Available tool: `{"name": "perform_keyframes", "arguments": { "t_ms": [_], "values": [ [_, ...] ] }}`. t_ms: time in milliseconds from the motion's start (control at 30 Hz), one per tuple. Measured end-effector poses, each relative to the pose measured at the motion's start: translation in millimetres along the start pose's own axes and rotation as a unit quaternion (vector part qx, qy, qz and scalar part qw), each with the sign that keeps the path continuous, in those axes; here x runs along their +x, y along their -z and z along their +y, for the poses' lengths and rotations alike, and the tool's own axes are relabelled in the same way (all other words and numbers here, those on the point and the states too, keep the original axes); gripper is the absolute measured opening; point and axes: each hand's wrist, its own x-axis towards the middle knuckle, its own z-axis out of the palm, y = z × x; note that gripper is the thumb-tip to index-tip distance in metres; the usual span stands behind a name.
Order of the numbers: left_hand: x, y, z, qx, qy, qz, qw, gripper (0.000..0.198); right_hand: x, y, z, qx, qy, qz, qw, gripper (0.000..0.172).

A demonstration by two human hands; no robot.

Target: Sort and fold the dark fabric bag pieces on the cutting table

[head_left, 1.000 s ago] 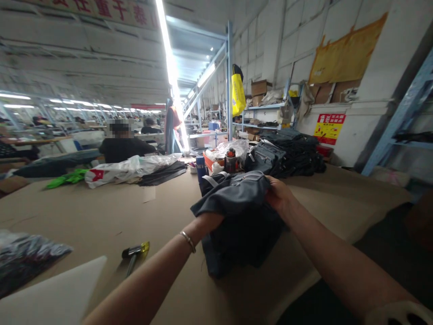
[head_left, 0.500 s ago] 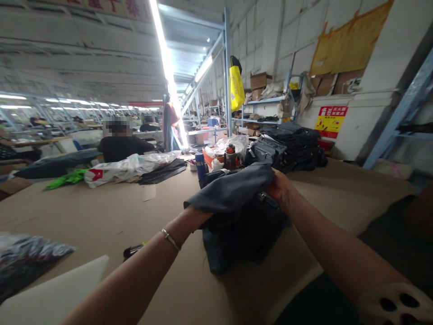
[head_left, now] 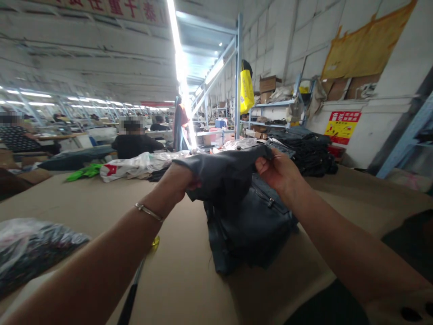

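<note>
Between my two hands a dark grey fabric piece [head_left: 225, 167] is held up, its near side hanging down. My left hand [head_left: 181, 183] is closed on its left end, the fingertips partly behind the cloth. At the right end, my right hand [head_left: 275, 169] pinches the upper corner between thumb and fingers. Just below lies a stack of dark fabric pieces [head_left: 250, 230] on the brown table [head_left: 179, 280]; a zipper with a metal pull [head_left: 270, 202] shows on top. Whether the raised cloth is joined to the stack, I cannot tell.
A black-handled tool [head_left: 130, 298] lies beneath my left forearm. Plastic bags [head_left: 135, 164] and green cloth [head_left: 84, 172] lie along the far edge. A heap of dark garments [head_left: 304, 151] stands back right, a filled plastic bag [head_left: 37, 253] at left. People sit beyond the table.
The grey fabric has been raised and spread wider. My left hand has moved up and left, uncovering more of the stack and its zipper. The view has shifted slightly left.
</note>
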Motion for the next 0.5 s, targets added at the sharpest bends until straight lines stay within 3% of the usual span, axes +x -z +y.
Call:
{"name": "perform_keyframes", "arguments": {
  "t_ms": [133,233,333,400,500],
  "values": [
    [-22.5,3.5,2.6,-0.088,0.075,-0.17,0.979,0.024,-5.0,-21.4,-1.2,0.008,0.0,-0.041,0.999,0.022],
    [-32.9,8.6,-4.3,-0.144,0.072,-0.235,0.958,0.033,-10.4,-33.6,1.2,0.004,-0.005,-0.062,0.998,0.024],
    [-41.6,13.1,-15.7,-0.135,0.086,-0.323,0.933,0.033,-14.9,-43.0,3.7,-0.006,0.001,-0.054,0.999,0.026],
    [-48.0,12.9,-24.5,-0.139,0.087,-0.347,0.923,0.031,-18.1,-49.4,4.3,-0.008,0.007,-0.054,0.998,0.027],
    [-55.6,6.9,-37.1,-0.171,0.074,-0.289,0.939,0.042,-24.6,-60.9,5.0,-0.01,0.02,-0.055,0.998,0.023]
  ]
}}
